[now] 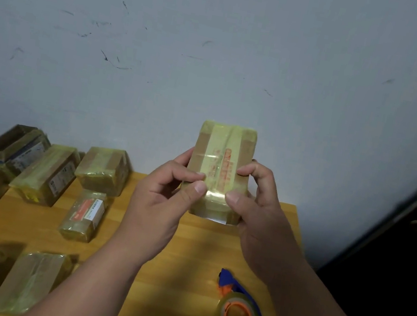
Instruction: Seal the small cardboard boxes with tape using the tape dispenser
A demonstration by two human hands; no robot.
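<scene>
A: Where's the box?
B: Raised above the tabletop (187,240); left hand (158,199) and right hand (257,208) grasp the box (220,171), thumbs smoothing tape.
A: Next?
B: Probably the tape dispenser (239,311), below it.

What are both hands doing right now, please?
Left hand: grips the small tape-wrapped cardboard box, thumb pressing the tape.
Right hand: grips the same box from the other side.

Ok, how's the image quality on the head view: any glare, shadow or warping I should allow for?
Head view: glare on the tape across the held box near the thumbs; both forearms shadow the table; the door edge bows from wide-angle distortion; the near-left boxes are dim and soft.
</scene>
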